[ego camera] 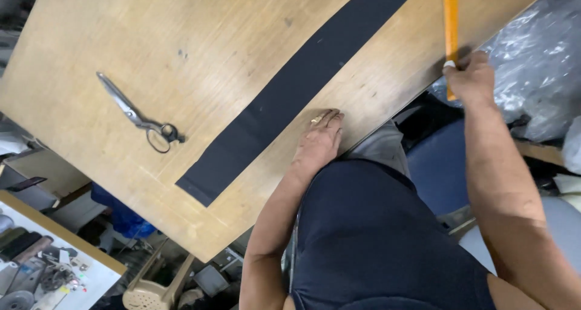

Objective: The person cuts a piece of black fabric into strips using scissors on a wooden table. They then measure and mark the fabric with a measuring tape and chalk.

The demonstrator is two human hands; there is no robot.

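A long strip of black fabric (290, 89) lies diagonally across a wooden table (200, 37). My left hand (319, 140) rests flat on the tabletop near the table's edge, right beside the strip, with a ring on one finger. My right hand (472, 77) grips the end of an orange ruler (451, 19) at the table's right edge; the ruler runs up out of view. Metal scissors (138, 117) with black handles lie closed on the table to the left of the strip, away from both hands.
Crumpled clear plastic sheeting (538, 49) is piled at the right. A blue seat (439, 164) stands below the table edge. At the lower left are a white surface with tools (42, 267), a blue bag (124, 216) and a beige stool (154, 286).
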